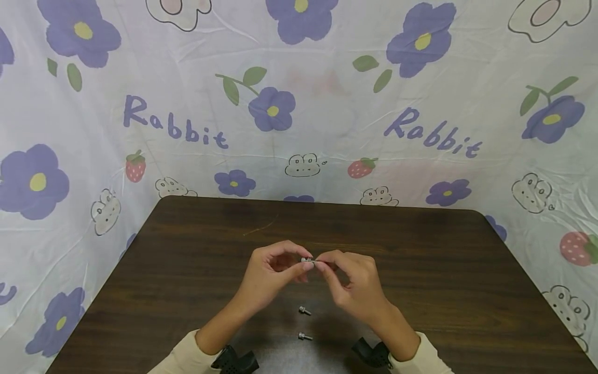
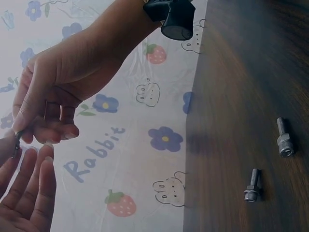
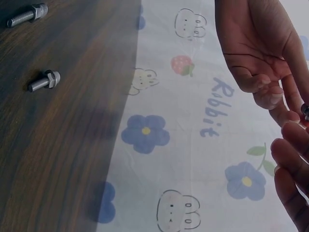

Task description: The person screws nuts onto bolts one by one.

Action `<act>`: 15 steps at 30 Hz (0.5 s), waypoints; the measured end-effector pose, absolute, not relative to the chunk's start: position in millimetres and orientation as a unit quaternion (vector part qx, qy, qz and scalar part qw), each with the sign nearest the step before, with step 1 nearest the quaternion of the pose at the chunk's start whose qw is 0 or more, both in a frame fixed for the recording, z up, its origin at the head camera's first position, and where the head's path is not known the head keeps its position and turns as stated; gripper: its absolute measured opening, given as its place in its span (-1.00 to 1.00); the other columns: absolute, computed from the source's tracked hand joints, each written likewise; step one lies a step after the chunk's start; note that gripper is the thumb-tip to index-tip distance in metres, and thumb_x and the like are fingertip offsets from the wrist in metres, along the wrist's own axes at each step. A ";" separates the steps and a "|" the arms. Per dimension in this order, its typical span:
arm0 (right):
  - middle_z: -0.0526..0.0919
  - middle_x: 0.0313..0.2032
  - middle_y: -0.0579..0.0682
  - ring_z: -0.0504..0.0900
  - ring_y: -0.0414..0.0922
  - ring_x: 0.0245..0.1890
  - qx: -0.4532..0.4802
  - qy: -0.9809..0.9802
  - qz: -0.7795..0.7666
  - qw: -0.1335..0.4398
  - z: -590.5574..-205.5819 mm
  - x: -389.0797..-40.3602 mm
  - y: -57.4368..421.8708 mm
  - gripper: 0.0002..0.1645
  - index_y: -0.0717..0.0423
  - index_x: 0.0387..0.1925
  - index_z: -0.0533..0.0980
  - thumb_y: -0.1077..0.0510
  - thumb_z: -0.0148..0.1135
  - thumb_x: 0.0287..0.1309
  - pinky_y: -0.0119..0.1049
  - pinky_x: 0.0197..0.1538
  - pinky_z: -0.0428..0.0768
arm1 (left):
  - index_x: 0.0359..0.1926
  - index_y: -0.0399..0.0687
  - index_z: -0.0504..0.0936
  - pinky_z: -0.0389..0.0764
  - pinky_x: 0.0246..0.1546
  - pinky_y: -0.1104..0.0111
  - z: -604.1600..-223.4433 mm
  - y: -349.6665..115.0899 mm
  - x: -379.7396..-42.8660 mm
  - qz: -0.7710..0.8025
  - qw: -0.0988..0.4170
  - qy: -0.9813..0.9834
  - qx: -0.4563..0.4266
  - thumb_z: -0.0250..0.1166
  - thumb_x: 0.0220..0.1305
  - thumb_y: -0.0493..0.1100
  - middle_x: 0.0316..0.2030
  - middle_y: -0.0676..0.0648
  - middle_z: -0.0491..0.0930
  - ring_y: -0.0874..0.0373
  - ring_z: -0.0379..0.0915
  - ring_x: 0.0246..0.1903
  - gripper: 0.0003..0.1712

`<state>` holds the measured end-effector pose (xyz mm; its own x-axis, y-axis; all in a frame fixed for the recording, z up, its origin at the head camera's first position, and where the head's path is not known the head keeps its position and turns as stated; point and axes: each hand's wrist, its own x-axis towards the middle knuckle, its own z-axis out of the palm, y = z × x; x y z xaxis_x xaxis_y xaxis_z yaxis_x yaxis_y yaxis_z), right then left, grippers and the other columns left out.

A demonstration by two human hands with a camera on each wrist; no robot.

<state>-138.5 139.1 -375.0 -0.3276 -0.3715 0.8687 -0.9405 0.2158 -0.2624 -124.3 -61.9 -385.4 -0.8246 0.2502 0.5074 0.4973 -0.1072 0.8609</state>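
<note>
Above the table, my left hand [image 1: 266, 278] pinches one end of a small silver bolt [image 1: 307, 259] between thumb and forefinger. My right hand [image 1: 357, 283] pinches its other end, the tips of the two hands almost meeting. Fingers cover most of this bolt; in the left wrist view only a thin threaded part of the bolt [image 2: 17, 140] shows. Two more bolts lie on the tabletop below the hands: a nearer bolt [image 1: 305, 336] and a farther bolt [image 1: 304, 310]. Each has a cylindrical head with a nut up against it and bare thread beyond.
The dark wood table [image 1: 187, 249] has rounded far corners. Behind and beside it hangs a white curtain [image 1: 327, 119] printed with flowers, rabbits and strawberries. Black camera mounts [image 1: 235, 359] sit on both wrists, by the cream sleeves [image 1: 184, 356].
</note>
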 end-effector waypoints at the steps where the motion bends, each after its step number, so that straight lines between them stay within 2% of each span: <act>1: 0.68 -0.53 -0.07 0.63 -0.27 -0.57 0.469 -0.700 0.416 0.341 -375.0 -138.4 138.9 -0.72 0.17 -0.30 0.61 0.10 0.13 0.51 -0.47 -0.47 0.63 | -0.14 -0.14 0.71 0.76 -0.46 0.17 -385.3 -61.8 -124.0 -0.688 0.086 -0.665 -0.280 0.40 0.31 -0.30 -0.42 -0.20 0.69 -0.11 0.66 -0.54 -0.89; 5: 0.68 -0.54 -0.06 0.62 -0.26 -0.58 0.473 -0.698 0.417 0.338 -374.6 -138.0 137.8 -0.73 0.17 -0.30 0.60 0.11 0.14 0.50 -0.48 -0.47 0.62 | -0.17 -0.11 0.70 0.73 -0.47 0.23 -385.1 -61.3 -123.3 -0.687 0.068 -0.671 -0.271 0.36 0.38 -0.26 -0.48 -0.24 0.67 -0.06 0.63 -0.56 -0.95; 8: 0.68 -0.54 -0.06 0.62 -0.26 -0.58 0.475 -0.698 0.418 0.336 -374.6 -137.7 136.7 -0.74 0.17 -0.30 0.60 0.12 0.14 0.50 -0.49 -0.47 0.62 | -0.21 -0.12 0.68 0.72 -0.49 0.24 -385.2 -60.9 -123.6 -0.681 0.060 -0.678 -0.272 0.30 0.43 -0.25 -0.52 -0.19 0.65 0.00 0.62 -0.57 -0.94; 15: 0.67 -0.53 -0.12 0.58 -0.31 -0.60 0.482 -0.691 0.408 0.352 -374.9 -137.5 134.4 -0.75 0.15 -0.30 0.61 0.11 0.15 0.49 -0.51 -0.52 0.57 | -0.42 -0.18 0.69 0.73 -0.48 0.19 -385.4 -61.1 -125.2 -0.663 0.045 -0.703 -0.254 0.09 0.59 -0.16 -0.56 -0.12 0.66 -0.04 0.64 -0.57 -0.59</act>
<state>-137.5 134.4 -374.9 -0.2866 -0.3791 0.8799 -0.9535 0.2019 -0.2236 -125.2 -61.1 -385.4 -0.8673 0.2974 0.3992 0.4156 -0.0087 0.9095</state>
